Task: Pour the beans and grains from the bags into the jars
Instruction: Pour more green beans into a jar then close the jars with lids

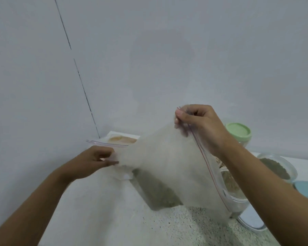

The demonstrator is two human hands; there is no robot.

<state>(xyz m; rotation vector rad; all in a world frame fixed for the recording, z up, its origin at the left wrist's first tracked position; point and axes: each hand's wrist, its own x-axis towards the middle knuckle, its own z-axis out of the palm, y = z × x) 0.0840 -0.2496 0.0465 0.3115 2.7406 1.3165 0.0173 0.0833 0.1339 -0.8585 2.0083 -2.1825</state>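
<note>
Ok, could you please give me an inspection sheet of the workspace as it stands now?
Surface: speckled counter.
Job's things: zip bag held tilted, zip edge down at an open jar; second open jar holds greenish grains; green-lidded jar behind; another bag lies at the back.
Clutter: white lid and blue lid on the counter.
Hands: left hand grips the zip bag's bottom corner; right hand pinches its zip end.
Cables: nothing seen.
Surroundings: plain wall with a thin dark line.
</note>
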